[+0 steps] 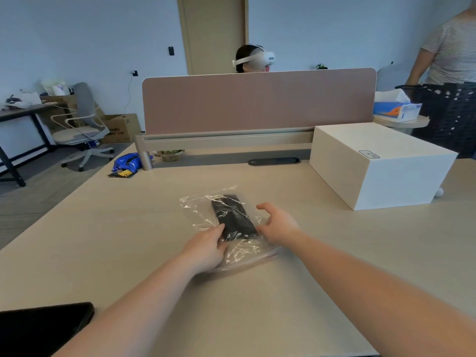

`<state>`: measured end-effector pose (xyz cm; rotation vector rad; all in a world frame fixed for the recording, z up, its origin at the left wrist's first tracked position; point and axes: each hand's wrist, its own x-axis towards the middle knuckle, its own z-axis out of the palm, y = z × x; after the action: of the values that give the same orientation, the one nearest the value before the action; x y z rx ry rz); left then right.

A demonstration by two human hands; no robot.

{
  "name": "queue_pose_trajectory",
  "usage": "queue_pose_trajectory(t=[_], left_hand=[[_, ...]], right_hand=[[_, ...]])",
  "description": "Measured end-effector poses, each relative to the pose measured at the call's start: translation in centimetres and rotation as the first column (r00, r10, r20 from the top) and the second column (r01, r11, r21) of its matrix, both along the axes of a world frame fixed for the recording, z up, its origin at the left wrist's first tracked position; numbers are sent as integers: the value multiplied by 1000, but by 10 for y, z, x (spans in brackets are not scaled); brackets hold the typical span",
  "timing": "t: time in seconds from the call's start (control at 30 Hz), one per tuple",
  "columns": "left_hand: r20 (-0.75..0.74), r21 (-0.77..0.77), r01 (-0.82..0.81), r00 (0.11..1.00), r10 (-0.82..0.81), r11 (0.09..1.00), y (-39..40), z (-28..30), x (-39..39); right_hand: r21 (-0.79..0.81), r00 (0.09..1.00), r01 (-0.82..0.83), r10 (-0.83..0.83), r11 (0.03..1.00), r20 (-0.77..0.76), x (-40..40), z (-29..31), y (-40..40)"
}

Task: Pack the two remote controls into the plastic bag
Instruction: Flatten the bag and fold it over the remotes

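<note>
A clear, crinkled plastic bag lies flat in the middle of the beige table. Two black remote controls lie side by side inside it, angled away from me. My left hand rests on the bag's near left edge, thumb and fingers pinching the plastic beside the remotes. My right hand hovers at the bag's right side with fingers spread, fingertips close to the remotes, holding nothing. The near open end of the bag is wrinkled between my hands.
A large white box stands at the right rear of the table. A pink divider panel closes the far edge. Blue and yellow snack packets lie far left. A black flat object sits at the near left corner. Two people are behind.
</note>
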<state>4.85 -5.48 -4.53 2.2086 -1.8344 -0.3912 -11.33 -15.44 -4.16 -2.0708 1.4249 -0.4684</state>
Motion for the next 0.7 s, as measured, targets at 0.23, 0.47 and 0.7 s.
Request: queue_pose_trajectory(t=[0.23,0.47,0.7], left_hand=[[-23,-49,94,995,-96,994,-47,-4,-20],[-4,-48,185,983,-185,982,-115,-3,-63],[9,-42,262,965,-262,964,-175,-8,-88]], right_hand=[[-260,994,-1,-28,966,-110,-26,-6,-31],[-348,945,59,-165,935,-283,-65,0,-70],[-393,870,125,-291,911,-398,-85,15,-102]])
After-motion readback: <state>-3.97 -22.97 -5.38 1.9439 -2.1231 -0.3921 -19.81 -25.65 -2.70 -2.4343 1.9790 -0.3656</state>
